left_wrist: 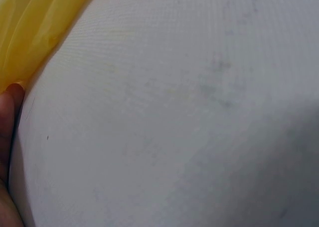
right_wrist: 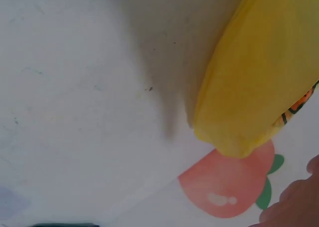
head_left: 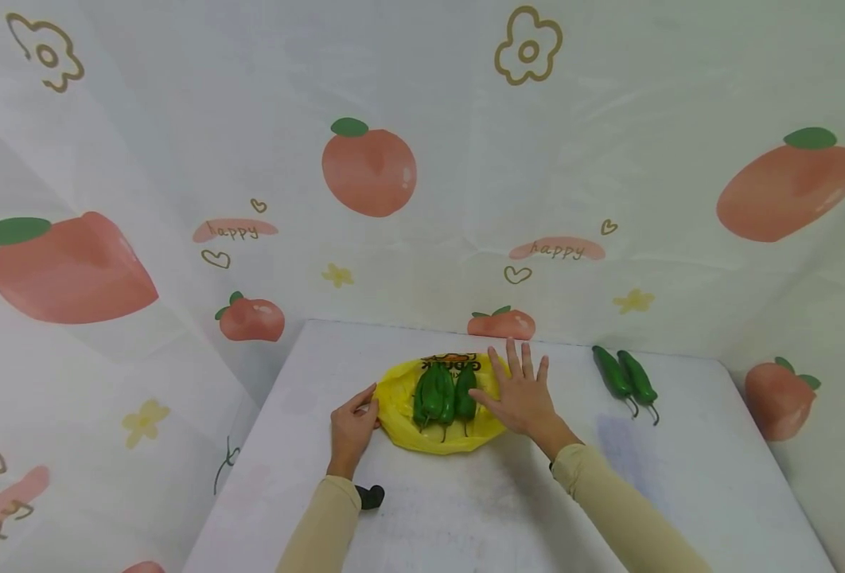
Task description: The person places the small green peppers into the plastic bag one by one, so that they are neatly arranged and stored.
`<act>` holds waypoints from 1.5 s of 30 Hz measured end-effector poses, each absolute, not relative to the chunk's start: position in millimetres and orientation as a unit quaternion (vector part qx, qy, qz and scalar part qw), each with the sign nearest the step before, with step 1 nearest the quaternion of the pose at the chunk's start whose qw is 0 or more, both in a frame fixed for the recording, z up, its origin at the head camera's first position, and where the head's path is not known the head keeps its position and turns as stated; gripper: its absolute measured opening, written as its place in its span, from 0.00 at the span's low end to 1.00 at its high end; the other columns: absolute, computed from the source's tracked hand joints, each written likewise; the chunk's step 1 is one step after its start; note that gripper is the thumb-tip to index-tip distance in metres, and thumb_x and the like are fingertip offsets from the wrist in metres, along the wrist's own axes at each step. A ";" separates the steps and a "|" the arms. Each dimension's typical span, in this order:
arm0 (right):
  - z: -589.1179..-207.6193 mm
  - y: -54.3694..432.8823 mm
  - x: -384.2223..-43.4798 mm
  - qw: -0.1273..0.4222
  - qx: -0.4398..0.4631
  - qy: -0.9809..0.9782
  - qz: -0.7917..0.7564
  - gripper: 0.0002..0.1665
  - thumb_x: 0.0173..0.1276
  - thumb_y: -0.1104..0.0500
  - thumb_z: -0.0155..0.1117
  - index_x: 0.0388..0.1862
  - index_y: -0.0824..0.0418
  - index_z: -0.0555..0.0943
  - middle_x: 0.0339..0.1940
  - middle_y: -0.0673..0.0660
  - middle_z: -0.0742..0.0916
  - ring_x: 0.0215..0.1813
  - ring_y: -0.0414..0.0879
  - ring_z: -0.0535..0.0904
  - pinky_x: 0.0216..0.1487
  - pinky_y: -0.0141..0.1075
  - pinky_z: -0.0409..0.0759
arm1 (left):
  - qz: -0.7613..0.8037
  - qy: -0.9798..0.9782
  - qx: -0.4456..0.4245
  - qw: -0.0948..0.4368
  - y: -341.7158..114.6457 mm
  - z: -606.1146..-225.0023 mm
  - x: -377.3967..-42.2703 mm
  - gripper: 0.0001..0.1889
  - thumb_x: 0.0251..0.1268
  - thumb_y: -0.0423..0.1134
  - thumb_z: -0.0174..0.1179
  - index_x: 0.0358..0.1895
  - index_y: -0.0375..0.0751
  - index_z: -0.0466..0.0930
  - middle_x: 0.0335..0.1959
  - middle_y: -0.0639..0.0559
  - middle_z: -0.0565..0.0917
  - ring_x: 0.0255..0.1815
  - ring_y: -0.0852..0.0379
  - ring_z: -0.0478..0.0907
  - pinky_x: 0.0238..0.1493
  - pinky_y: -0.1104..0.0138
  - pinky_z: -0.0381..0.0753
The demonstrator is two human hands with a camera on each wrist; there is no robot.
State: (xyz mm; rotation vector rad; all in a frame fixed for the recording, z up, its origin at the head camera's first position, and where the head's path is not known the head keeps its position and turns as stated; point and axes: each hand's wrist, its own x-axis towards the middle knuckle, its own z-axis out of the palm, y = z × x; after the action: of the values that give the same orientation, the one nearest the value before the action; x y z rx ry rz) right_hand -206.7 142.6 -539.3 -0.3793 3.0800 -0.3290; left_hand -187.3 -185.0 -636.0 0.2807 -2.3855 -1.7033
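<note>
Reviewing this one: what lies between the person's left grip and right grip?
Between the left grip and the right grip, the head view shows an open yellow plastic bag with long green peppers inside.

The head camera looks forward and down from farther back, taking in much of the table (head_left: 465,509) and the patterned wall (head_left: 422,263). Both wrist cameras view the table from close by, sharing the yellow bag (head_left: 422,443) with the head view; the right also catches some wall.
</note>
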 end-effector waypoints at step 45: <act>-550.9 232.4 -214.6 0.008 -0.040 0.993 -0.109 0.52 0.75 0.29 0.46 0.84 0.61 0.52 0.84 0.74 0.49 0.82 0.77 0.42 0.75 0.79 0.35 | -0.561 -0.815 0.094 0.106 -184.9 -634.9 -187.3 0.17 0.70 0.42 0.64 0.60 0.58 0.86 0.48 0.49 0.90 0.23 0.62 0.83 0.28 0.72 0.86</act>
State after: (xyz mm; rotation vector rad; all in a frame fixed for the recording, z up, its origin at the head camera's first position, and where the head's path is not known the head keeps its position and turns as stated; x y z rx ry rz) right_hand -214.6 232.4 -550.9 -0.1265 3.1035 -0.3404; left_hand -187.3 -184.9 -634.9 0.2780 -2.4028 -1.6535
